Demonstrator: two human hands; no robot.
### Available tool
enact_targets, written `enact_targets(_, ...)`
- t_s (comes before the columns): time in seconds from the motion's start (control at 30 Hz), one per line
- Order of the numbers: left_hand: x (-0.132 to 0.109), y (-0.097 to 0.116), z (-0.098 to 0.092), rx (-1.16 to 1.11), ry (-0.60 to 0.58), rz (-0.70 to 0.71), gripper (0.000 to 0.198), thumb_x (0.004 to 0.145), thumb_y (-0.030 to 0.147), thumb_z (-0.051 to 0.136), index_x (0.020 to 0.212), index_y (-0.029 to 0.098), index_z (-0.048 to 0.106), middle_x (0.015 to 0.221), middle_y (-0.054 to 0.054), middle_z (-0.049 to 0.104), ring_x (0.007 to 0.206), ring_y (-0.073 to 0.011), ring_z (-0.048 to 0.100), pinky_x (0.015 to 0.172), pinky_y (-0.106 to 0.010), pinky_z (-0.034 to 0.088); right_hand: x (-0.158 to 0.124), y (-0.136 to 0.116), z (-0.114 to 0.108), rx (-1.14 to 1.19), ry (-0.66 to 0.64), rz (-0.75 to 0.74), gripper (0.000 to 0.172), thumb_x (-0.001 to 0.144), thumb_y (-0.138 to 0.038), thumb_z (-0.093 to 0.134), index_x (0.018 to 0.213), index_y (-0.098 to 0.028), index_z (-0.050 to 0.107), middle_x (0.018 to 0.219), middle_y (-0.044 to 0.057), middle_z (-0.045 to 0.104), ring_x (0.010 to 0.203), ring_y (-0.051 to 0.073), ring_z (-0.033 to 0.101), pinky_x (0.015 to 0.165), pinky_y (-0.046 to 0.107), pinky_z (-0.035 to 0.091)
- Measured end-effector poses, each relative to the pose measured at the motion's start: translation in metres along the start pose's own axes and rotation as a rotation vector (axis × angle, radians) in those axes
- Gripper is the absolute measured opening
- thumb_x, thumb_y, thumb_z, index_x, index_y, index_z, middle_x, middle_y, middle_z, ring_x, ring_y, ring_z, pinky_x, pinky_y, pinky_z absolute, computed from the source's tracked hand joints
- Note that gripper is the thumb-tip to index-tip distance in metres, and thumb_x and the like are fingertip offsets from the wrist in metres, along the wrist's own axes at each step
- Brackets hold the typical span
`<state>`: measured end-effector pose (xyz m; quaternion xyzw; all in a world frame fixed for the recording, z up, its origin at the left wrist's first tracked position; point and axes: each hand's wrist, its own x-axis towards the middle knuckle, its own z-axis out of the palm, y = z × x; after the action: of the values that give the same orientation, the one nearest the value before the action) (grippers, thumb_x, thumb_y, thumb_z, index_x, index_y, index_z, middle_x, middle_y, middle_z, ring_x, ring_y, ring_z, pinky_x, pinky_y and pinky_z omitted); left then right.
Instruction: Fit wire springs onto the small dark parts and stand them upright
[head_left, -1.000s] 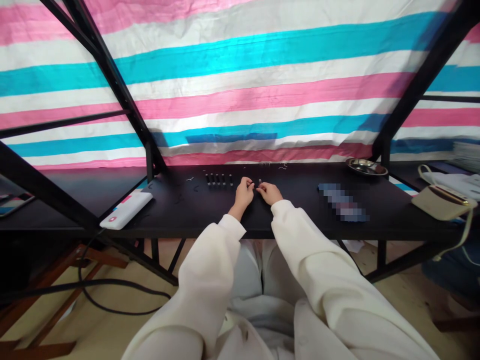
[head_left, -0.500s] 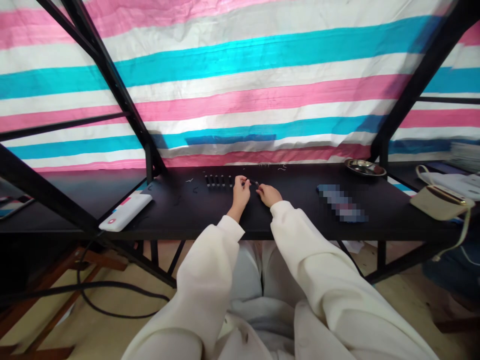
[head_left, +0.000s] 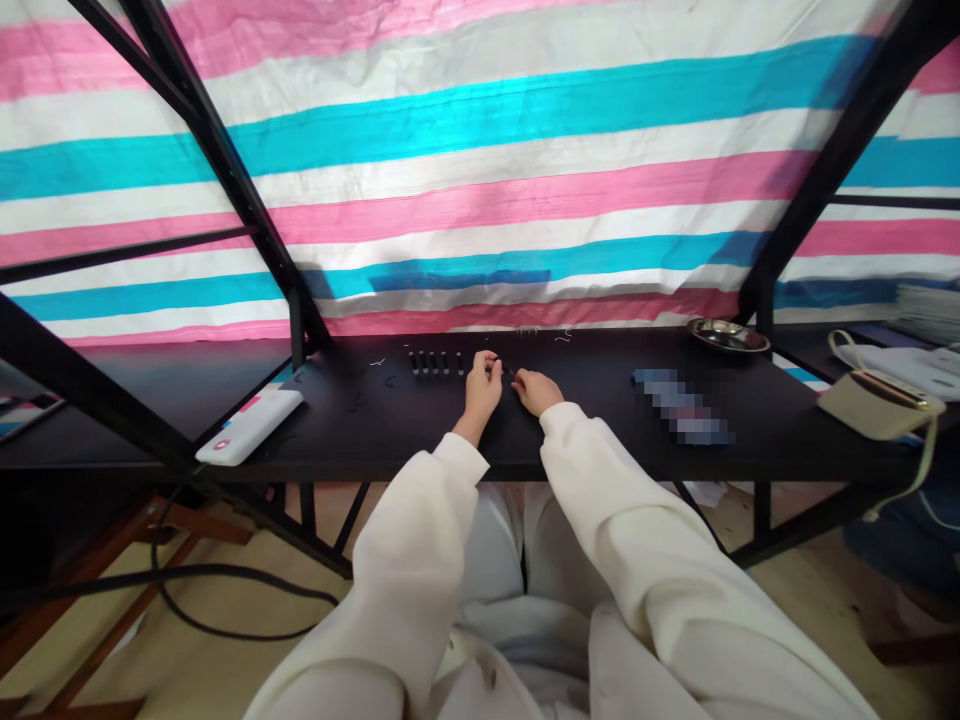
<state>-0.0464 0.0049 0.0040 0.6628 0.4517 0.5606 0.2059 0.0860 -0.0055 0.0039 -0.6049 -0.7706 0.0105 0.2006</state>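
Note:
My left hand [head_left: 482, 388] is closed in a pinch at the middle of the black table. Between its fingers is one end of a small dark stick-like piece [head_left: 505, 366]. The fingertips of my right hand [head_left: 538, 391] are pinched at the piece's other end, just to the right. The piece is too small to name its kind. Left of my hands stand several small black cylinders [head_left: 423, 362] with grey lower ends, in a row. Their exact kind does not show.
A white box-like device [head_left: 251, 428] lies at the left. Farther right are a blurred-out blue item [head_left: 682, 405], a shiny metal dish [head_left: 727, 336] and a beige handbag [head_left: 879, 404]. Small white scraps [head_left: 562, 337] lie near the back edge. Black frame posts [head_left: 279, 250] slant upward.
My left fingers have shifted slightly, and the dark piece between my hands shows less and at a steeper slant. The row of cylinders looks the same.

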Motion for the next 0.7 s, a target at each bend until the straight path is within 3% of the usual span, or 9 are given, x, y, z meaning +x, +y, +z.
enact_targets(0.27, -0.002, 0.002, -0.0016, 0.068, -0.04, 0.022, 0.018, 0.087, 0.028, 0.04, 0.101, 0.02, 0.046, 0.07, 0.001, 0.058, 0.064, -0.0103, 0.055, 0.066, -0.023, 0.042, 0.0024, 0.0042, 0.0033, 0.123, 0.032, 0.067, 0.015, 0.084, -0.032, 0.049, 0.089, -0.021, 0.057, 0.085, 0.006, 0.065, 0.074, 0.018, 0.059, 0.061, 0.026, 0.035)
enact_targets(0.5, -0.0046, 0.0052, -0.0021, 0.107, -0.184, -0.015, 0.021, 0.089, 0.035, 0.035, 0.086, 0.02, 0.05, 0.058, 0.004, 0.054, 0.052, -0.0084, 0.05, 0.057, -0.02, 0.038, 0.0051, 0.0094, 0.0093, 0.211, 0.09, 0.06, 0.016, 0.081, -0.031, 0.053, 0.093, -0.021, 0.056, 0.082, 0.004, 0.064, 0.073, 0.016, 0.057, 0.06, 0.024, 0.035)
enact_targets(0.7, -0.0044, -0.0006, -0.0001, 0.106, -0.205, 0.009, 0.02, 0.087, 0.034, 0.038, 0.082, 0.019, 0.05, 0.057, 0.003, 0.055, 0.053, -0.0087, 0.051, 0.057, -0.02, 0.038, 0.0053, 0.0103, 0.0099, 0.229, 0.094, 0.068, 0.014, 0.079, -0.028, 0.054, 0.092, -0.022, 0.056, 0.079, 0.003, 0.063, 0.071, 0.015, 0.056, 0.06, 0.024, 0.035)
